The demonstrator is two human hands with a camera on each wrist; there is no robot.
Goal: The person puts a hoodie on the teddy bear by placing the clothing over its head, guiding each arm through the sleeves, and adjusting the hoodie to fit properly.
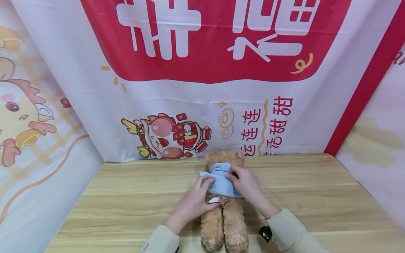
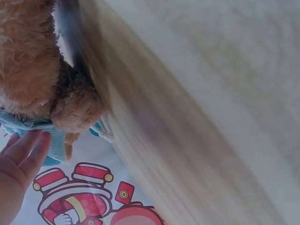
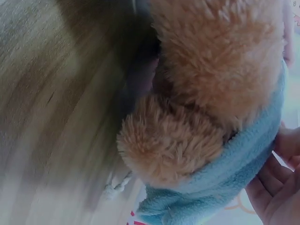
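A brown plush bear [image 1: 235, 225] lies on the table with its legs toward me, wearing a light blue fleece garment [image 1: 223, 184]. My right hand [image 1: 248, 182] pinches the garment between thumb and fingers, near the bear's neck. On the other side, my left hand [image 1: 196, 200] touches the cloth with its fingertips, and its thumb sits apart, lower on the bear beside a white tag [image 1: 214, 200]. In the left wrist view, the fingers [image 2: 33, 152] lie fairly straight against the blue cloth. A pale cord [image 3: 117, 186] hangs by the garment in the right wrist view.
The wood-grain table [image 1: 133, 196] ends at a white and red printed cloth backdrop [image 1: 209, 95], close behind the bear's head. More printed cloth [image 1: 44, 147] hangs at the left side. A small black item [image 1: 265, 233] is by my right sleeve.
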